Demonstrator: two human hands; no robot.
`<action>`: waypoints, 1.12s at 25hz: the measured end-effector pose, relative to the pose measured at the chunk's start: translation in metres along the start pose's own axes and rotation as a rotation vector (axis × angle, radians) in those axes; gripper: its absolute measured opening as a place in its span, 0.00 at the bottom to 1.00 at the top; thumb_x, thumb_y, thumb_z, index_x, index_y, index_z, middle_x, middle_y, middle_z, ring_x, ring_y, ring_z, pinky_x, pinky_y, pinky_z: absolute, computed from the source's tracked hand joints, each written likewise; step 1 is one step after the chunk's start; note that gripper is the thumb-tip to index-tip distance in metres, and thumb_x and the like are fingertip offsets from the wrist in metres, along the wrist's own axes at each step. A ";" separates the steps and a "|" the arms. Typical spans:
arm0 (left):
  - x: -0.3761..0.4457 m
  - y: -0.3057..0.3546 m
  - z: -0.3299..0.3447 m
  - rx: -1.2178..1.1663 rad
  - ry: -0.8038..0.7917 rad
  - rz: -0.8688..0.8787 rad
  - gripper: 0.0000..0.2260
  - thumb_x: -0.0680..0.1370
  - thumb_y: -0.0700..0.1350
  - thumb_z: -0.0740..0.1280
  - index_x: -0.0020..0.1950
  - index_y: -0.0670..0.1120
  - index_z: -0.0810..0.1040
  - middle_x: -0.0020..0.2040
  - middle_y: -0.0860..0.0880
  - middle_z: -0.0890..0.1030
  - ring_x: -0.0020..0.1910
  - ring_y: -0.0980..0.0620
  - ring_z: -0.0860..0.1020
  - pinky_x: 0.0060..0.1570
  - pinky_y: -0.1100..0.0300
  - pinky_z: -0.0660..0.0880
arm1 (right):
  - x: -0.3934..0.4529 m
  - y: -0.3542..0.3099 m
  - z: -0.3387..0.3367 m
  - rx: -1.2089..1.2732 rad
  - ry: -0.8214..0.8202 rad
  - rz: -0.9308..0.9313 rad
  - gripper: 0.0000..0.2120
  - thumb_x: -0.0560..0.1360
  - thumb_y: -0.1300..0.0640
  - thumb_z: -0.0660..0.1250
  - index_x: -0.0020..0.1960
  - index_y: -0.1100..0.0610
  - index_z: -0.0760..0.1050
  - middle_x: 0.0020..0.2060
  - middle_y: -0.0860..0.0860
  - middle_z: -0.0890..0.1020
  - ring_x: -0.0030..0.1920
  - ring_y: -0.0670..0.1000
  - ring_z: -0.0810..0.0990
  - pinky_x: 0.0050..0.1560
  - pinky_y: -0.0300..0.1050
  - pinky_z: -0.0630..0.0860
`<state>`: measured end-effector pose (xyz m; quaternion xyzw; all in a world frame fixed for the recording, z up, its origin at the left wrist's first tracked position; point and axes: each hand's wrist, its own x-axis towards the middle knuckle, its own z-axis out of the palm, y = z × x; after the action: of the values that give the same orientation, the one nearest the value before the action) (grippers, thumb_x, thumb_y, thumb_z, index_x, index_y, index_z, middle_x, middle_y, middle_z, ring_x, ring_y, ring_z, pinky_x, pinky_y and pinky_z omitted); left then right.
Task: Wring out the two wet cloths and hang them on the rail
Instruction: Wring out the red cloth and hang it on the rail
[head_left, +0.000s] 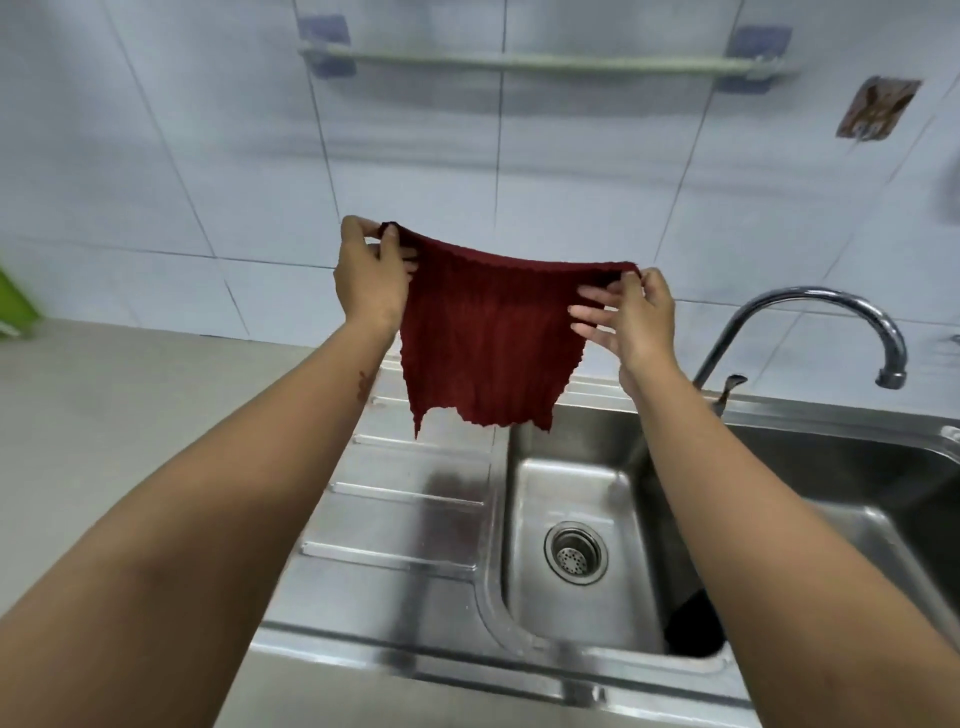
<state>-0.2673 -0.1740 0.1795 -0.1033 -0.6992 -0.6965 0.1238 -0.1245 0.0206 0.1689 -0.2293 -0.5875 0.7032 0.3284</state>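
Note:
A dark red cloth (485, 338) hangs spread out in the air above the sink's left edge. My left hand (366, 275) pinches its upper left corner and my right hand (631, 317) pinches its upper right corner. The rail (545, 62) is a pale bar on the tiled wall, high above the cloth, with nothing on it. A second dark cloth (693, 623) lies in the sink's near right corner, mostly hidden behind my right forearm.
The steel sink (571, 467) has a drain strainer (575, 553) in its basin and a ribbed draining board (405, 499) to its left. A curved tap (810, 322) stands at the back right. A green object (15, 306) sits at the far left of the counter.

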 end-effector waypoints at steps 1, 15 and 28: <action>0.017 0.002 -0.010 -0.008 -0.010 0.015 0.03 0.81 0.45 0.59 0.50 0.47 0.66 0.42 0.45 0.83 0.39 0.48 0.84 0.47 0.49 0.81 | 0.002 -0.001 0.019 0.021 0.006 -0.007 0.10 0.82 0.55 0.53 0.43 0.56 0.64 0.45 0.60 0.84 0.39 0.59 0.84 0.41 0.54 0.82; 0.211 0.084 -0.018 -0.022 -0.042 0.441 0.03 0.80 0.47 0.59 0.52 0.49 0.68 0.44 0.51 0.80 0.41 0.52 0.79 0.48 0.52 0.77 | 0.111 -0.107 0.185 -0.099 0.019 -0.527 0.08 0.79 0.54 0.56 0.45 0.46 0.72 0.44 0.46 0.81 0.49 0.49 0.82 0.54 0.53 0.79; 0.267 0.059 0.021 1.077 -0.201 0.923 0.22 0.83 0.56 0.49 0.62 0.42 0.72 0.56 0.40 0.78 0.60 0.39 0.71 0.62 0.47 0.63 | 0.178 -0.100 0.193 -1.468 0.154 -0.867 0.25 0.80 0.40 0.49 0.63 0.55 0.72 0.57 0.55 0.78 0.62 0.59 0.72 0.63 0.56 0.62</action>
<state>-0.5024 -0.1599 0.3199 -0.3769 -0.8387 -0.1184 0.3748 -0.3626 0.0297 0.3169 -0.1863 -0.9059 -0.0608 0.3755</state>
